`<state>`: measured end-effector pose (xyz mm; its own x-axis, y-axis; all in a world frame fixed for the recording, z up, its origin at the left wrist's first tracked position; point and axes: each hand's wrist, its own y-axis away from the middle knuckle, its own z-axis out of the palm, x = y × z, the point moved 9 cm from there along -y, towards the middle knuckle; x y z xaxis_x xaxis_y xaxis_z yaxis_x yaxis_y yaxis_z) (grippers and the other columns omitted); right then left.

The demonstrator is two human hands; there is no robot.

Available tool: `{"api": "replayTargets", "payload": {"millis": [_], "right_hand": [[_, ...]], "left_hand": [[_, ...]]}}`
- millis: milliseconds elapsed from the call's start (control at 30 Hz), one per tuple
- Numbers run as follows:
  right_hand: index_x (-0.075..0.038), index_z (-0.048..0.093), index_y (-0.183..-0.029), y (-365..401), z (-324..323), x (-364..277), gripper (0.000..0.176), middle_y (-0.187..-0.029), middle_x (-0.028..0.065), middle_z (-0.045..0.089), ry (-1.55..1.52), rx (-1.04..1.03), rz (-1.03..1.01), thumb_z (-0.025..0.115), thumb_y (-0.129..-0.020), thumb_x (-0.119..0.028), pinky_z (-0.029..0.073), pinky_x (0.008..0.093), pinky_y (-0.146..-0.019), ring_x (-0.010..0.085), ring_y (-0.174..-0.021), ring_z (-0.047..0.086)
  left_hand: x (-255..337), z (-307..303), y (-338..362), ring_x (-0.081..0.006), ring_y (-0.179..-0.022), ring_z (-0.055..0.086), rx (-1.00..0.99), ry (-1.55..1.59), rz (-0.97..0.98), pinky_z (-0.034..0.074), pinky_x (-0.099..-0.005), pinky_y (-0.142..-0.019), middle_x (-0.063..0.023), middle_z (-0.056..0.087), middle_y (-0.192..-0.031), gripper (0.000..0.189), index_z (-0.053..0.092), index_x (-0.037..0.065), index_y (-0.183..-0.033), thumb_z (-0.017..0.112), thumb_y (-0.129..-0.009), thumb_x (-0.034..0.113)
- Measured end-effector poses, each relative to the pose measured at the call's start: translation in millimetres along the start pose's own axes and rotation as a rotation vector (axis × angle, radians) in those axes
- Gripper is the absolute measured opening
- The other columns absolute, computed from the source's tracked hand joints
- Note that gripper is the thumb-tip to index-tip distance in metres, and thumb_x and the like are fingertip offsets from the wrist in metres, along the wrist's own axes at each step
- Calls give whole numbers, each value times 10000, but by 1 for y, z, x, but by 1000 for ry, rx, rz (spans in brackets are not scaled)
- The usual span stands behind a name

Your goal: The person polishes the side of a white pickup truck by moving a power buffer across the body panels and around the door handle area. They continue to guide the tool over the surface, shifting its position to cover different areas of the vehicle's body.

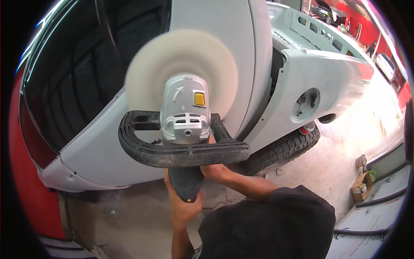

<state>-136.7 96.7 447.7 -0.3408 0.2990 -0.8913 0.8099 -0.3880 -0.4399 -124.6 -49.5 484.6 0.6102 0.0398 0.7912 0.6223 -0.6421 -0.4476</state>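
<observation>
A polisher with a silver head, a yellow button and a black loop handle is held up in front of me. Its round white pad is blurred by spinning and lies over a pale car body panel; whether it touches is hidden. My left hand is closed around the black rear grip. My right hand is closed on the polisher behind the loop handle, its fingers mostly hidden, with a bit of skin showing beside the head.
Dark window glass is at left. A separate pale rear panel with a round opening stands at right, above a tyre. A cardboard box sits on the floor by the right wall. A cable lies on the floor below.
</observation>
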Motion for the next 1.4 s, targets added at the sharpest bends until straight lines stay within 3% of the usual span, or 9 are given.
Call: {"api": "replayTargets", "payload": {"millis": [33,367,633,767,867,900,1000,1100,1400], "right_hand": [[-20,718,-1112,2,7,-1,237,-1075,175,733,35,33,-8,570,-1041,-192,540,400,-867,273,-984,690],[-9,652,-1164,32,72,30,387,-1084,148,700,-84,-215,59,613,-1011,-363,536,384,-884,232,-978,667],[7,584,-1219,41,-6,26,602,-1119,123,654,-460,5,54,649,-980,-542,531,370,-906,198,-991,636],[4,503,-1398,26,-54,6,1147,-1151,127,606,-631,234,70,553,-754,-944,544,393,-885,217,-1006,618],[-8,418,-1478,0,-64,-56,1271,-1166,136,563,-654,54,-20,529,-692,-1000,541,407,-884,256,-1034,604],[-11,406,-1485,0,-67,-63,1270,-1159,136,557,-639,41,-40,524,-697,-999,538,408,-883,262,-1031,602],[-11,401,-1485,12,-73,-47,1235,-1133,133,550,-642,71,-25,523,-725,-976,532,407,-881,272,-1017,602],[5,435,-1454,29,-69,-2,1189,-1130,137,557,-659,123,103,539,-747,-945,529,407,-884,276,-1017,604],[-93,570,-885,80,4,155,566,-894,35,658,-878,153,69,626,-955,-652,518,278,-721,98,-782,570]], "left_hand": [[-8,-4,9,-289,-1305,503,21,21,-34,418,-384,-1075,-213,458,-1428,1010,159,-4,-1600,744,-777,-12],[-48,-34,66,-319,-1287,507,149,7,-191,389,-396,-1106,-235,458,-1392,1044,156,-48,-1583,759,-732,7],[-20,-11,26,-353,-1292,553,37,12,-78,423,-407,-1097,-242,521,-1380,1006,192,12,-1598,721,-744,-32],[-6,20,-13,-438,-1226,640,-114,172,-157,503,-441,-1025,-308,579,-1369,1035,163,96,-1615,714,-749,-33],[-5,46,-25,-501,-1198,633,-195,180,-127,532,-479,-993,-343,583,-1368,1029,148,121,-1614,712,-766,-19],[-5,53,-26,-519,-1193,623,-222,179,-101,538,-492,-986,-352,580,-1369,1024,144,124,-1612,713,-772,-13],[-7,58,-22,-540,-953,677,-238,158,-50,572,-560,-803,-322,685,-1079,1025,139,180,-1602,707,-761,36],[-23,54,-8,-525,-1107,659,-252,128,-81,561,-491,-938,-319,682,-1193,1001,156,107,-1603,724,-784,12],[-62,-13,31,-472,-1084,701,-95,65,-148,564,-442,-903,-296,701,-1144,993,204,81,-1596,749,-768,32]]}}
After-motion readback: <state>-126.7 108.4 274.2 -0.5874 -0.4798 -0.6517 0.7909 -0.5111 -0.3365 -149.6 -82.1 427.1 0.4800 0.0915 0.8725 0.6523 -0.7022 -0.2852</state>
